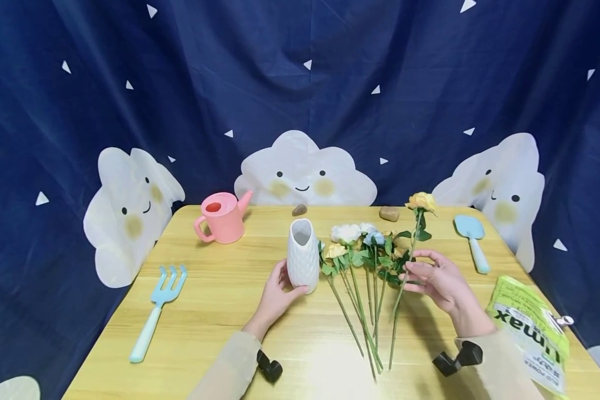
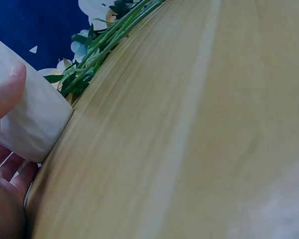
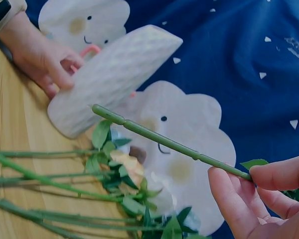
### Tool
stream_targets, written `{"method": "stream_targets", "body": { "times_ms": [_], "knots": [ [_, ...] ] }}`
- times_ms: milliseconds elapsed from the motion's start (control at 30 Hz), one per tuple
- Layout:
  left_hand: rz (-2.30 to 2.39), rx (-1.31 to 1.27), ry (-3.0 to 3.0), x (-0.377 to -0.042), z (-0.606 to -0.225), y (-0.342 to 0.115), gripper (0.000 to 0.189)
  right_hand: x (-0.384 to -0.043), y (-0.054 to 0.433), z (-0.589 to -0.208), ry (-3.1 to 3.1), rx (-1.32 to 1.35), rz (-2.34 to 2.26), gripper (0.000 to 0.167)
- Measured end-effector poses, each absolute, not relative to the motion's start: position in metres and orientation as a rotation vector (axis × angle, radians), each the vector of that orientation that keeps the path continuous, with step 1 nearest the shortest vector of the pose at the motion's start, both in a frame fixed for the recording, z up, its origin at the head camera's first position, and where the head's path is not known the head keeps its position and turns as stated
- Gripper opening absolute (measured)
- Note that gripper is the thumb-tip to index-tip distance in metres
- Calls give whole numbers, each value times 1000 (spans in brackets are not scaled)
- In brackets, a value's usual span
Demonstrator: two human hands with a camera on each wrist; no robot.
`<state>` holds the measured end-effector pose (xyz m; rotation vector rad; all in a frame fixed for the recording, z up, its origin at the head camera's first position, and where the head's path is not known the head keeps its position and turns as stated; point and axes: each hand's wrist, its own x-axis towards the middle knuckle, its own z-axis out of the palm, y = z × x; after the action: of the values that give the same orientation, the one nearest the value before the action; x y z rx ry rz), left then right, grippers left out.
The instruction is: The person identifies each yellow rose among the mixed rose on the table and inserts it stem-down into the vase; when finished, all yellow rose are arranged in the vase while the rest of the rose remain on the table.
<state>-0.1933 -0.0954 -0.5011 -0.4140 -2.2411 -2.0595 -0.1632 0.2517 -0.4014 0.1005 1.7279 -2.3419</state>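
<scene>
A white textured vase (image 1: 302,258) with a slanted mouth stands upright on the table. My left hand (image 1: 274,303) holds it low down, thumb on the near side and fingers around the back; the left wrist view shows the thumb on the vase wall (image 2: 40,117). Between thumb and fingers, my right hand (image 1: 442,283) pinches a yellow artificial rose by its stem, its bloom (image 1: 421,201) at the top. In the right wrist view the rose's stem (image 3: 159,142) points toward the vase. Between the hands lie several artificial flowers, including a white bloom (image 1: 346,233), stems toward me.
Far left on the wooden table (image 1: 220,311) stands a pink watering can (image 1: 226,222), with a blue hand fork (image 1: 159,311) nearer. At right are a blue trowel (image 1: 472,236) and a clipped green bag (image 1: 530,333). Two brown stones (image 1: 389,213) lie along the back edge.
</scene>
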Motion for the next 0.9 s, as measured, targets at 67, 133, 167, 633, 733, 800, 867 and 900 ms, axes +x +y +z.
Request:
{"method": "stream_targets", "body": {
  "times_ms": [67,133,167,633,733,800,867,900],
  "knots": [
    [-2055,-418,-2244,-194,-501,-95,78,-166,246,-398,1722,93,-2344,25],
    [-2053,-419,-2247,-194,-501,-95,78,-168,240,-395,1719,79,-2340,25],
    [-2052,-416,-2252,-195,-502,-95,77,-170,238,-393,1717,72,-2337,25],
    [-2076,-377,-2235,-193,-498,-98,73,-196,180,-349,1741,-101,-2365,30],
    [-2085,-371,-2230,-194,-499,-98,74,-201,169,-342,1752,-134,-2402,29],
    [-2091,-368,-2228,-194,-500,-98,74,-203,163,-338,1764,-150,-2417,28],
    [-2099,-366,-2223,-193,-500,-98,74,-206,157,-335,1782,-158,-2427,27],
    [-2101,-368,-2220,-193,-500,-98,74,-207,155,-333,1796,-165,-2428,26]
  ]
}}
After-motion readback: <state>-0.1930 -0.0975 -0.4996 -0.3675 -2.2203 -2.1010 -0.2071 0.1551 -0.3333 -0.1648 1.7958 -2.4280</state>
